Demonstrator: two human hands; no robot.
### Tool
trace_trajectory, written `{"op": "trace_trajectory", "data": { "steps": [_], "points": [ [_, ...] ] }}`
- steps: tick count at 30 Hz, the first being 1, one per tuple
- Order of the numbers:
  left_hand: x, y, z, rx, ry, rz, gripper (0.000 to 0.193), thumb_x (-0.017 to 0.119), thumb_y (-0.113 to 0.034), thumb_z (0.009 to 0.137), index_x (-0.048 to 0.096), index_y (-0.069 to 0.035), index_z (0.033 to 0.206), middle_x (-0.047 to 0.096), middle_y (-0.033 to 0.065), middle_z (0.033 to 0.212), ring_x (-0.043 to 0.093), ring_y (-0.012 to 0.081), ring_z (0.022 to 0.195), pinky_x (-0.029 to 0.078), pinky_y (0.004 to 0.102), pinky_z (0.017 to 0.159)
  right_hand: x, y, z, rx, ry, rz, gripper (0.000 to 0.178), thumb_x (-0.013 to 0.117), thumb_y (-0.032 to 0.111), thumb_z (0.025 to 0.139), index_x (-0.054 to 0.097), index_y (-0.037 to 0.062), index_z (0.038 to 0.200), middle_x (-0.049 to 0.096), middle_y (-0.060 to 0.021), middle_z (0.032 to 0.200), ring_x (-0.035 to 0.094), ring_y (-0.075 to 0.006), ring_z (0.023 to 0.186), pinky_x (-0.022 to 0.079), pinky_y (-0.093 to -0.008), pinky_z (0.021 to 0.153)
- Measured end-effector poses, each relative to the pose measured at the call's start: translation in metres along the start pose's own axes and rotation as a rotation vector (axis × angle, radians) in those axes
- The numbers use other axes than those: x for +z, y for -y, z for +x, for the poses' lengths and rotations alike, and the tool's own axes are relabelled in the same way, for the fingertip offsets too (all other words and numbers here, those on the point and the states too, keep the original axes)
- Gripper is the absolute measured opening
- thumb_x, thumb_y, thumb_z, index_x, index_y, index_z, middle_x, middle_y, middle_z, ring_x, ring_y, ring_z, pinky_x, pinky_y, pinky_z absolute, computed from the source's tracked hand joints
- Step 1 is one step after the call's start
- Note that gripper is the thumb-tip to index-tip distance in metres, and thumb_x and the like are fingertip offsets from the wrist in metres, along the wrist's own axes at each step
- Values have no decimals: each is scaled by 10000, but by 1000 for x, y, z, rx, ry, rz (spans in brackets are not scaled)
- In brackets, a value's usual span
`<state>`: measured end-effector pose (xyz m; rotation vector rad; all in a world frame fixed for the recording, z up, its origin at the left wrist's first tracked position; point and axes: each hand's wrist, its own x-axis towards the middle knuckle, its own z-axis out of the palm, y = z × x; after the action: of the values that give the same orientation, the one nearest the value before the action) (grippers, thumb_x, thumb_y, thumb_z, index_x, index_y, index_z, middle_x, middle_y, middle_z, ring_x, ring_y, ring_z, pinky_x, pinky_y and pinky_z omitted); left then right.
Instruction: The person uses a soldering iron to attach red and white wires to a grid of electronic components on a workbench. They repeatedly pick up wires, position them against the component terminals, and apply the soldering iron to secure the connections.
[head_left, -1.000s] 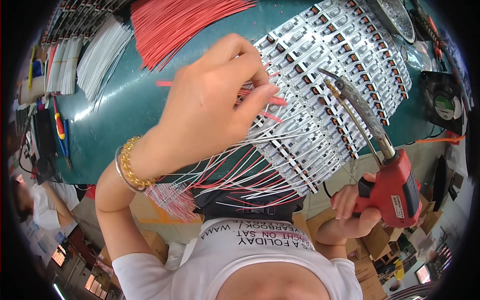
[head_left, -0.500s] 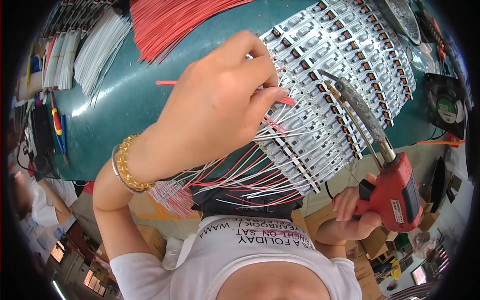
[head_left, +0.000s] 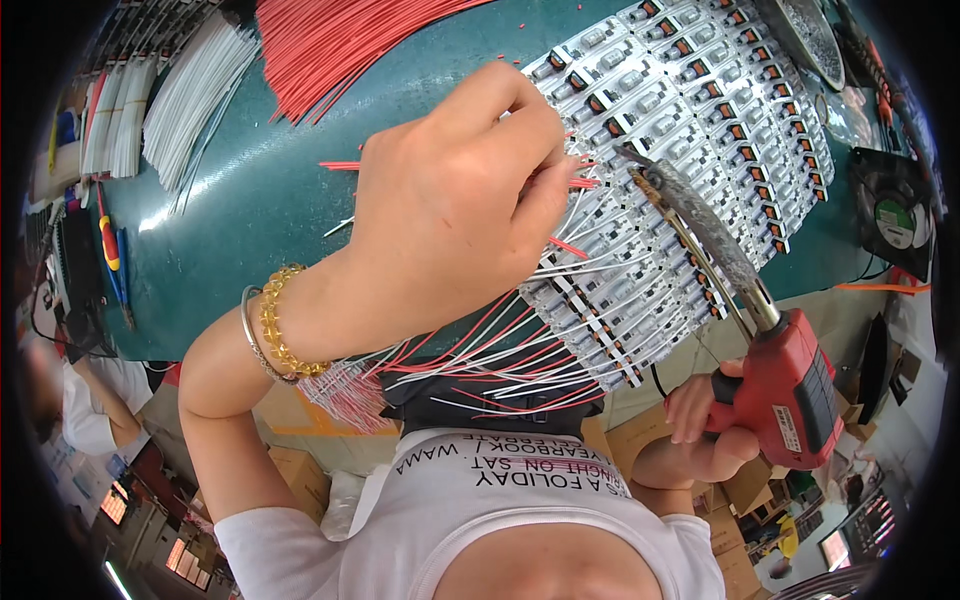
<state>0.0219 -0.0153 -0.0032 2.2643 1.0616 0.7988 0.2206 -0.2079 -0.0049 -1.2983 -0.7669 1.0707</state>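
My left hand (head_left: 450,200), with a yellow bead bracelet (head_left: 275,325) on its wrist, pinches a few red wires (head_left: 586,183) between thumb and fingers. Their ends poke out over a large panel of small circuit boards (head_left: 690,110) with black and orange parts. Wrapped round the grip of a red soldering gun (head_left: 795,400) is my right hand (head_left: 700,425). The gun's tip hangs over the boards, just right of my left fingertips; whether it touches a board I cannot tell. Many red and white wires (head_left: 490,345) trail from the panel's near rows toward me.
Bundles of loose red wires (head_left: 340,50) and white wires (head_left: 195,105) lie at the far left of the green table (head_left: 250,250). A screwdriver (head_left: 109,240) rests at the left edge. To the right stand a metal dish (head_left: 805,40) and a black fan (head_left: 890,215).
My left hand has shifted a little to the right with the red wires. The soldering gun's tip has moved slightly left and nearer to me, toward the left fingertips.
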Motion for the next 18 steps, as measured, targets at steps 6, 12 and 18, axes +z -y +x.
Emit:
{"op": "trace_trajectory", "data": {
  "steps": [6,12,18],
  "points": [
    [3,1,-1,13,-21,5,101,669,20,727,570,4,717,566,87,805,581,182,627,473,258,534,12,6,0,46,-72,-141,720,602,584,789,436,-54,1080,446,-8,464,426,-106,374,356,-236,398],
    [4,0,-1,-2,-23,16,106,666,22,726,563,3,716,555,76,790,585,174,611,478,261,524,15,7,-2,28,-76,-183,729,587,572,811,432,-73,1112,439,-7,458,415,-106,364,350,-236,394],
    [5,-1,-1,16,-27,34,111,665,18,729,556,7,710,552,75,779,585,178,602,477,262,521,8,4,3,-30,15,-122,750,575,568,822,420,-90,1146,434,-1,450,393,-101,346,343,-232,389]
  ]
}}
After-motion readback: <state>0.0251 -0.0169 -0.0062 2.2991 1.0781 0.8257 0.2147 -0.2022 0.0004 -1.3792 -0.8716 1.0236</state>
